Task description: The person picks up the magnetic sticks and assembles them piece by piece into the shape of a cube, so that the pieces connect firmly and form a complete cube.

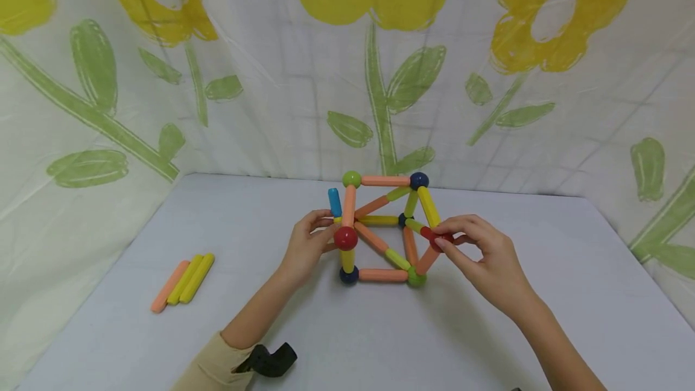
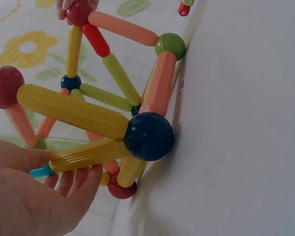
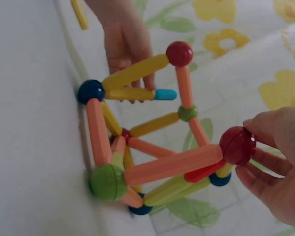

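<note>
A cube-like frame of magnetic sticks and balls stands on the table, with salmon, yellow and light green sticks between red, green and navy balls. My left hand (image 1: 305, 247) is at its left side, thumb and fingers around a yellow stick (image 2: 88, 155) that slants from a navy ball (image 2: 149, 136) at the bottom corner. A short blue stick (image 1: 335, 202) continues from that yellow one. On the right, my right hand (image 1: 491, 258) pinches a red ball (image 3: 237, 145) at the upper corner. A salmon stick (image 3: 174, 164) and a short red stick (image 3: 205, 172) meet this ball.
One loose salmon stick (image 1: 171, 286) and two yellow sticks (image 1: 196, 278) lie side by side on the white table (image 1: 108, 330) at left. Behind the table hangs a white curtain (image 1: 260, 107) painted with yellow flowers. A black strap (image 1: 274, 359) sticks out by the left sleeve.
</note>
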`<move>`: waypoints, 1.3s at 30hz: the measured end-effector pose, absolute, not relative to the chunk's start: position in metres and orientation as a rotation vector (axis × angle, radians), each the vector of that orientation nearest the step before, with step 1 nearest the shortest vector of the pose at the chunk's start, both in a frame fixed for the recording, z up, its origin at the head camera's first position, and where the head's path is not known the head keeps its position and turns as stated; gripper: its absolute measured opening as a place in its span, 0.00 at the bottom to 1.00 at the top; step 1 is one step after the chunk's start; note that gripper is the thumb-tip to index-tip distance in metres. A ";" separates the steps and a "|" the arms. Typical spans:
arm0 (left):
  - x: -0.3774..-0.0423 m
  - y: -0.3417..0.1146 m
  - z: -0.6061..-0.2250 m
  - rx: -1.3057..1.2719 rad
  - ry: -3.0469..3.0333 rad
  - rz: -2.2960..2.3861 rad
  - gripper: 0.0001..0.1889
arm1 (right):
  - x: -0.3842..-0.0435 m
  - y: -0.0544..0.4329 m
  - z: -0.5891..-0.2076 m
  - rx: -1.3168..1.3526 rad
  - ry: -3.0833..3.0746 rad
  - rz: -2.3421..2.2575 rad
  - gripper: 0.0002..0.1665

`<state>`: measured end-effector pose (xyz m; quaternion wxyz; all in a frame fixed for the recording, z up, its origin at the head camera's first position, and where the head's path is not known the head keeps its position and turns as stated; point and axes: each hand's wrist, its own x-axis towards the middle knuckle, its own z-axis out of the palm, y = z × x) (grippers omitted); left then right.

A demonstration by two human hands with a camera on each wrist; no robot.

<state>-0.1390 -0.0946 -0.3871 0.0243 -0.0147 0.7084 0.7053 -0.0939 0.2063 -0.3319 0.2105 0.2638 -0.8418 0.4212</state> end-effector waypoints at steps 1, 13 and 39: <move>-0.140 -0.095 -0.386 -0.042 2.208 2.186 0.20 | -0.094 0.206 -0.332 0.735 -2.337 1.174 0.16; -0.159 -0.091 -0.369 -0.016 2.323 2.245 0.20 | -0.093 0.207 -0.333 0.734 -2.333 1.182 0.17; -0.160 -0.077 -0.370 0.047 2.334 2.164 0.19 | -0.096 0.206 -0.333 0.806 -2.287 1.198 0.19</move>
